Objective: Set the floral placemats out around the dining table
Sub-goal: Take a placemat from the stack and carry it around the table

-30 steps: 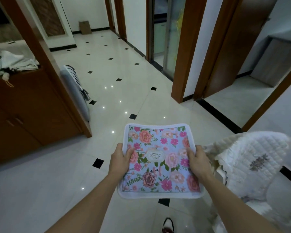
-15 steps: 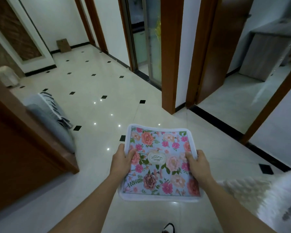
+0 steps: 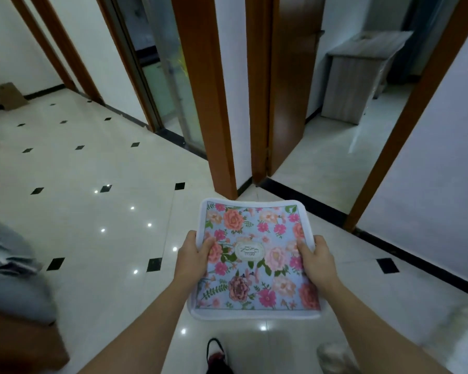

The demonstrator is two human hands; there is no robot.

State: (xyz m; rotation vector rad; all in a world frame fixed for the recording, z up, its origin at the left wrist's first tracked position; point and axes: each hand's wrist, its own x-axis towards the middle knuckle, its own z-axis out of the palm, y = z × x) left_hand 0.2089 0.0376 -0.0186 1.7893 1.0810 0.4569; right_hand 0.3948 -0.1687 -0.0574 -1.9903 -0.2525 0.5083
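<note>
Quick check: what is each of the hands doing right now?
Left hand: closed on the left edge of the floral placemat, thumb on top.
Right hand: closed on the placemat's right edge, thumb on top.

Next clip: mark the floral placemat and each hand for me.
floral placemat (image 3: 250, 268), head view, printed middle just below the oval label.
left hand (image 3: 191, 256), head view, back of the hand at the mat's left edge.
right hand (image 3: 318, 261), head view, back of the hand at the mat's right edge.
</note>
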